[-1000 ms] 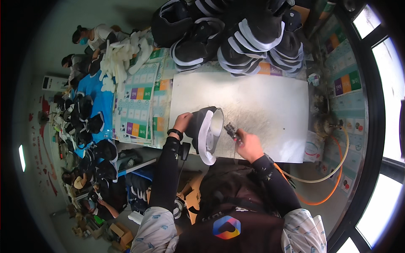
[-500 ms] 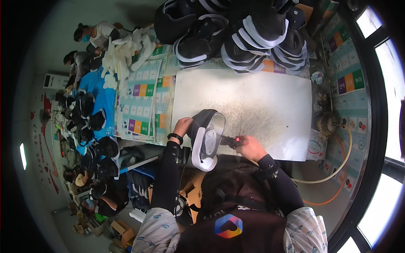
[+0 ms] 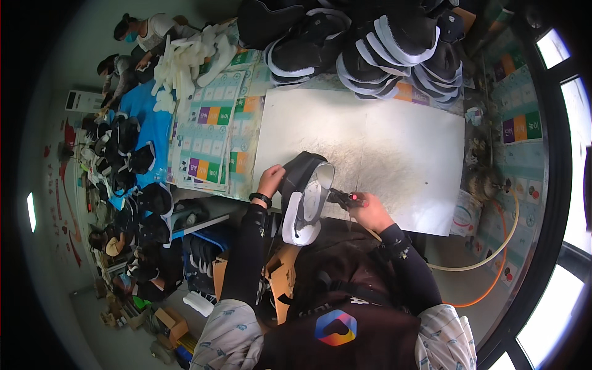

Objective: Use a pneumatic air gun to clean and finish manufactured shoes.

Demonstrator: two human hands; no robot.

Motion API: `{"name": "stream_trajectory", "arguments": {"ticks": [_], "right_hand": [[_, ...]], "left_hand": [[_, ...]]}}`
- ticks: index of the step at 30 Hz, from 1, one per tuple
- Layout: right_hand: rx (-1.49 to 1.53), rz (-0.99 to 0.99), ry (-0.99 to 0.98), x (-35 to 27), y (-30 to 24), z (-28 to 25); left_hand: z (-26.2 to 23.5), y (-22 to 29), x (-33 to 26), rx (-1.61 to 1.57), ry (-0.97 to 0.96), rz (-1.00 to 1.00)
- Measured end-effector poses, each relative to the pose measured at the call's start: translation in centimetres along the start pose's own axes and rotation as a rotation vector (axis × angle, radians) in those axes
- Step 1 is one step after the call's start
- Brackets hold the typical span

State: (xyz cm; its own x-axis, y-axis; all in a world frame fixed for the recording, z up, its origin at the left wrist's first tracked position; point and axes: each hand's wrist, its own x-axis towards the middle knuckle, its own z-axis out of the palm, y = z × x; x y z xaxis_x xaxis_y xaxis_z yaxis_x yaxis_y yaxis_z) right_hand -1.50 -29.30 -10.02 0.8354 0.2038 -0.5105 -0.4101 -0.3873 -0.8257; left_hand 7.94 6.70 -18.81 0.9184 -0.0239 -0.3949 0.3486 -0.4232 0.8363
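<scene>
My left hand is closed on the side of a black and grey shoe with a white edge band. The shoe is tilted on its side above the table's near edge, its pale opening turned toward my right hand. In my right hand, closed, is a dark hand tool with a red part near the fingers. Its front end points at the shoe's opening and lies very close to it; whether they touch I cannot tell. My fingers cover most of the tool's grip.
A stained white sheet covers the table. Stacked black shoes stand at the back, with white pieces at the back left. A pale hose and an orange hose curve on the right. Several people sit at the left.
The view has shifted slightly, moving the table rightward in the picture. The shoe has tilted a little more, its upper end higher. Both hands keep their hold.
</scene>
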Motion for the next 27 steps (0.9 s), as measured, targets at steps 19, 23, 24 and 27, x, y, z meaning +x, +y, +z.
{"name": "stream_trajectory", "arguments": {"ticks": [19, 23, 24, 27], "right_hand": [[-0.028, 0.024, -0.148, -1.4, 1.0, 0.2], [-0.14, 0.008, 0.093, -1.1, 0.6, -0.1], [-0.142, 0.007, 0.089, -1.1, 0.6, -0.1], [-0.199, -0.038, 0.018, -1.3, 0.6, 0.2]], "left_hand": [[0.2, -0.7, -0.2, 0.031, 0.033, 0.055], [0.2, -1.0, -0.6, 0.009, 0.027, 0.019], [0.1, -1.1, -0.6, 0.008, 0.031, 0.016], [-0.2, -1.3, -0.5, -0.015, 0.022, 0.023]]}}
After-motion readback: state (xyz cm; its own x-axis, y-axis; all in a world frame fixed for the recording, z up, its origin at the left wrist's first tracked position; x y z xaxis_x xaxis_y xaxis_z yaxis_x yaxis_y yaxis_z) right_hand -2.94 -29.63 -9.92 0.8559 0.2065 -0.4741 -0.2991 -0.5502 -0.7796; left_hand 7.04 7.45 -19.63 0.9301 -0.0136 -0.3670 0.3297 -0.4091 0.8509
